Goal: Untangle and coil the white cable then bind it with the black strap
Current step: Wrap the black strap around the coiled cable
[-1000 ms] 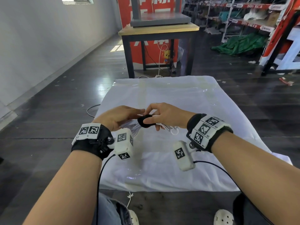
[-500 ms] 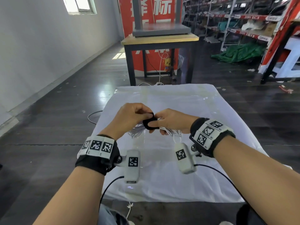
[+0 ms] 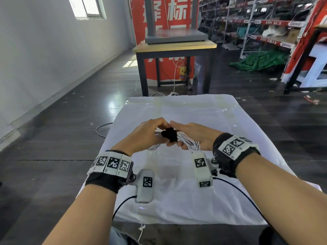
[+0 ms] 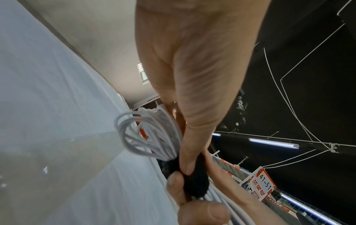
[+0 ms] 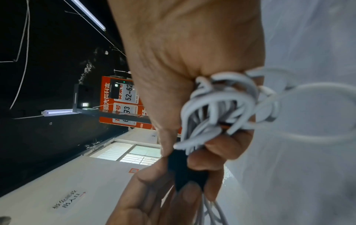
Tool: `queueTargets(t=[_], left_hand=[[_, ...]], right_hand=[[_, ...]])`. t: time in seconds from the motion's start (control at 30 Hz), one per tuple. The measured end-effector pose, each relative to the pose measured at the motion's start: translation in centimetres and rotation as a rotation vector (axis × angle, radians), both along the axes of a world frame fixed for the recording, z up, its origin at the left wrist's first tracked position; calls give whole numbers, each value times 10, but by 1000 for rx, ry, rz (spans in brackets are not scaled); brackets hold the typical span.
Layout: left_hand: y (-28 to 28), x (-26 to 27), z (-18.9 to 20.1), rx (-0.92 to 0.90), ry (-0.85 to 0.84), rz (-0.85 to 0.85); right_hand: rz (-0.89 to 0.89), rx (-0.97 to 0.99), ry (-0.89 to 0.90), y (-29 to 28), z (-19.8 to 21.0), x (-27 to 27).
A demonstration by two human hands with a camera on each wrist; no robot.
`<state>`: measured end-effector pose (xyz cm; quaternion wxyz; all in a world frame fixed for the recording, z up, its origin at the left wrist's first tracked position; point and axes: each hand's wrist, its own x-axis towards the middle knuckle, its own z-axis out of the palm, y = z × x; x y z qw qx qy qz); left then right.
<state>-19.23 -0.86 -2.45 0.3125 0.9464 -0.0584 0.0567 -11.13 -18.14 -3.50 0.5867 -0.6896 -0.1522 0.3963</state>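
The white cable (image 3: 188, 141) is a coiled bundle held in the air above the white-covered table (image 3: 177, 200). A black strap (image 3: 170, 134) wraps round its middle. My right hand (image 3: 190, 134) grips the bundle's right half, fingers curled under the loops (image 5: 217, 106). My left hand (image 3: 147, 133) pinches the black strap (image 4: 194, 181) between thumb and fingertips, with cable loops (image 4: 148, 134) fanning out beside its palm. In the right wrist view the strap (image 5: 185, 170) sits between fingers of both hands. The strap's fastening is hidden by the fingers.
A wooden-topped black table (image 3: 174, 48) stands beyond the covered table, with a red banner (image 3: 166, 32) behind it. Storage shelves (image 3: 265, 23) and a green tarp (image 3: 258, 61) fill the right background. A grey cable (image 3: 101, 128) lies on the dark floor at the left.
Both hands have stayed together at the bundle. The left hand turned from cupping the coil to pinching the strap, which now sits tighter round the cable. The head view tilted up.
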Motion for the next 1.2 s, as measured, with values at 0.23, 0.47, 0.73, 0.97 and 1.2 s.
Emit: queueTargets(t=[0.23,0.47,0.73,0.97,1.2], left_hand=[[-2,4,-5,-80,-206,66],[-1,10,-12,-23,-243,57],[35,22,-15,-415,-252,482],[50,35,-22,-572,-159,574],[54,43,-28,-627,-149,552]], right_hand=[[-74,73,2,2,0,2],[-85,58,-36,3,2,4],[-253,-124,-252,25,-4,24],[-291,-405,-690,52,-2,61],[-119,-824,-983,70,-11,70]])
